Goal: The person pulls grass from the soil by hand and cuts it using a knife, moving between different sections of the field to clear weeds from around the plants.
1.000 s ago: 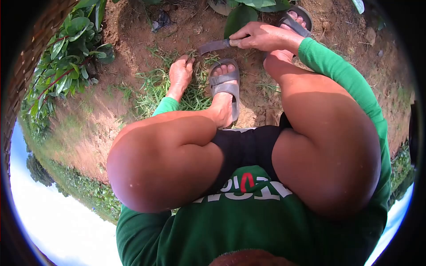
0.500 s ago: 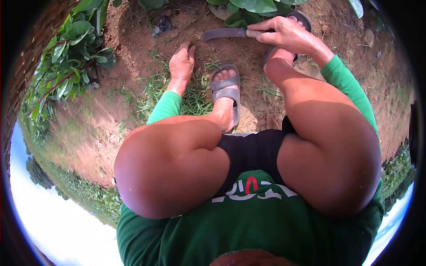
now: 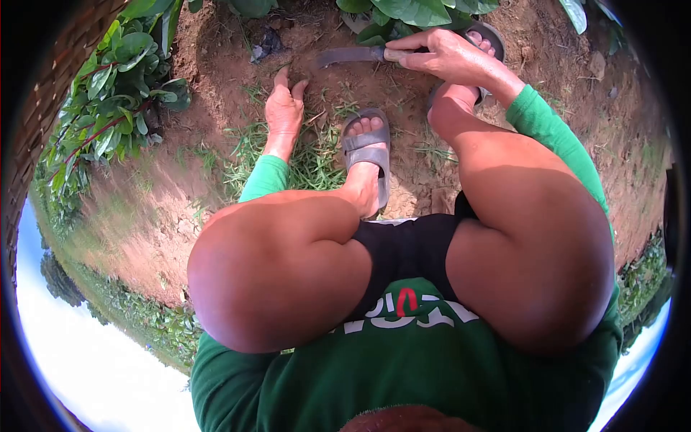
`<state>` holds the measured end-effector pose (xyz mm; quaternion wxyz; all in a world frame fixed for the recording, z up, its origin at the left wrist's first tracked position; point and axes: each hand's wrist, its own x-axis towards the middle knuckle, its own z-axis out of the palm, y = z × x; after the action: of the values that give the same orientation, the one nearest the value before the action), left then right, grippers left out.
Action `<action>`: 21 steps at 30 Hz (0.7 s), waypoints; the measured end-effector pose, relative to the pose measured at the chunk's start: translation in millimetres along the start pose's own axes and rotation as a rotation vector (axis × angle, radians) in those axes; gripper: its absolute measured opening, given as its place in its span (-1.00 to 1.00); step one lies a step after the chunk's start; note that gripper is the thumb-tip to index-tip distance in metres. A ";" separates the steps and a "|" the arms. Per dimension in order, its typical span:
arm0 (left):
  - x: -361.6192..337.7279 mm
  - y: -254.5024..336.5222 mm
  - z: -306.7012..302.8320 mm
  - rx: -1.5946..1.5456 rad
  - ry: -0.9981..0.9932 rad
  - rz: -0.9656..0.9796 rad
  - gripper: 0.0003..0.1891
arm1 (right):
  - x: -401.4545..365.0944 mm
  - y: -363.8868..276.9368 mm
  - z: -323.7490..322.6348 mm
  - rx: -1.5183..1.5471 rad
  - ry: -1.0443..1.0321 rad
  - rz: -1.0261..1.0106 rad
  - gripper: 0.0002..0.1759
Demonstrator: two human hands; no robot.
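Right hand (image 3: 453, 61) has its grip closed round the pale wooden handle (image 3: 396, 55) of a dark, slightly curved metal knife (image 3: 353, 55), which is out over bare brown soil (image 3: 205, 86) with the tip pointing toward the left hand (image 3: 283, 111). That one's thumb and index finger are spread apart; can't really see what the other fingers are doing. Knife tip and thumb are near each other, not touching. By the left wrist there's a patch of short green grass (image 3: 313, 165), right beside the grey two-strap sandal (image 3: 366, 138). Broad-leaved green plant (image 3: 414, 10) up past the knife.
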<state>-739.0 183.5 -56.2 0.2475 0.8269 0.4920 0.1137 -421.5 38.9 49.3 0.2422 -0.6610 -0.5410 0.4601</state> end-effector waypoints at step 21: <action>-15.5 -2.6 24.5 0.097 -0.187 0.323 -0.72 | -28.1 8.9 -15.7 -0.114 -0.144 0.052 -0.55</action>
<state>-738.0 163.8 -77.5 0.2304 0.9130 0.3328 0.0509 -403.2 12.7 58.9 0.1528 -0.6528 -0.5651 0.4809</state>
